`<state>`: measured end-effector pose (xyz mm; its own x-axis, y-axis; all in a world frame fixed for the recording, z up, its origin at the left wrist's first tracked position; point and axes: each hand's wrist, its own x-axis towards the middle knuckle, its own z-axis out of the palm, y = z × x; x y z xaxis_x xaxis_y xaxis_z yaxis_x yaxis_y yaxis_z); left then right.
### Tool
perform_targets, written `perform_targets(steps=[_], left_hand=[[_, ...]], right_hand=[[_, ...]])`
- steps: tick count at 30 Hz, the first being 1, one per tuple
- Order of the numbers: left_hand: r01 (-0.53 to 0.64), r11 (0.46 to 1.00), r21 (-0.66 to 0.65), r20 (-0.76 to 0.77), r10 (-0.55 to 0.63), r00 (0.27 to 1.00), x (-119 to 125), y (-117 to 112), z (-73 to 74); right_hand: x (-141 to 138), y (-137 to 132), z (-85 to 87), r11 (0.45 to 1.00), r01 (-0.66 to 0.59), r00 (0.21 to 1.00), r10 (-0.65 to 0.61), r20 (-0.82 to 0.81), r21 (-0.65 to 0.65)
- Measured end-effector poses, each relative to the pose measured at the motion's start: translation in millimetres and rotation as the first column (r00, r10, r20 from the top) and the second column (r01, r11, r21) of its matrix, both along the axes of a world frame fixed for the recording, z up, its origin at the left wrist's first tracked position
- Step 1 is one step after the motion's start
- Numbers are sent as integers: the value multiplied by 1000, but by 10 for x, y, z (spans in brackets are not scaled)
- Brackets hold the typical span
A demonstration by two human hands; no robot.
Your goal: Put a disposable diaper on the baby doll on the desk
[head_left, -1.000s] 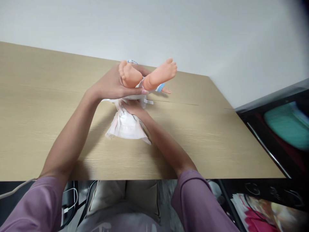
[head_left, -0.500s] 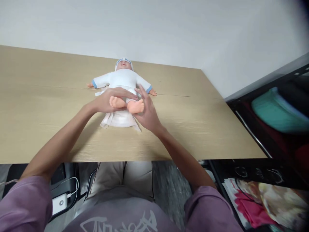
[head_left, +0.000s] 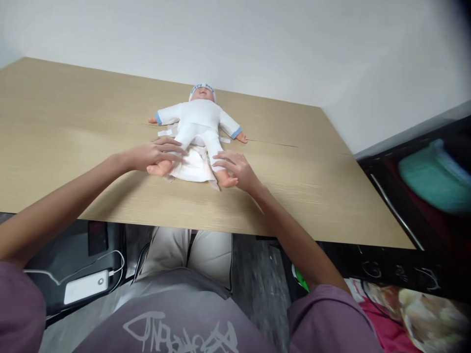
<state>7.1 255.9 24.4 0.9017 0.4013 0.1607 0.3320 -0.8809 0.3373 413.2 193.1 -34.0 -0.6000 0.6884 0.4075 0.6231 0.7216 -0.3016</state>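
On the wooden tabletop (head_left: 312, 196): doll (head_left: 200, 115) on its back, hands at both legs

Doll lies face up, head toward the wall (head_left: 239, 54), legs parted. Diaper (head_left: 192, 167) under the doll's hips, one end spread flat between the legs; white tabs (head_left: 165, 133) jut out at either side of the doll's waist. Left hand (head_left: 151, 153) laid across the doll's lower leg on that side, fingers slightly apart; thumb: cannot tell. Right hand (head_left: 241, 170) over the doll's other shin, just above the foot, fingers likewise parted. Beyond the doll's feet to the left, below tabletop level: white power bank (head_left: 86, 287), cable (head_left: 39, 271) plugged in
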Motion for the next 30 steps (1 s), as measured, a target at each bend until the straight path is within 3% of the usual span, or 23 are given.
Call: perform_targets(steps=[7, 12, 15, 20, 24, 30], left_hand=[[-15, 1000, 11, -32, 16, 999, -19, 10, -229], [-2, 994, -105, -42, -2, 999, -11, 11, -203], [-54, 988, -147, -4, 54, 999, 47, -75, -197], [-202, 974, -100, 98, 212, 972, 169, -335, -396], [-215, 973, -89, 150, 226, 962, 197, -407, -543], [-210, 977, -35, 110, 212, 971, 198, -372, -512]], right_hand=[[7, 17, -42, 999, -14, 998, 16, 59, -29], [114, 48, 31, 991, -66, 998, 67, -2, -116], [105, 38, 64, 985, -87, 995, 80, -53, -149], [-156, -136, -69, 992, 52, 996, -60, -70, -111], [-283, -265, -190, 991, 108, 992, -112, -55, -83], [-285, -319, -132, 993, 112, 990, -108, 93, -36]])
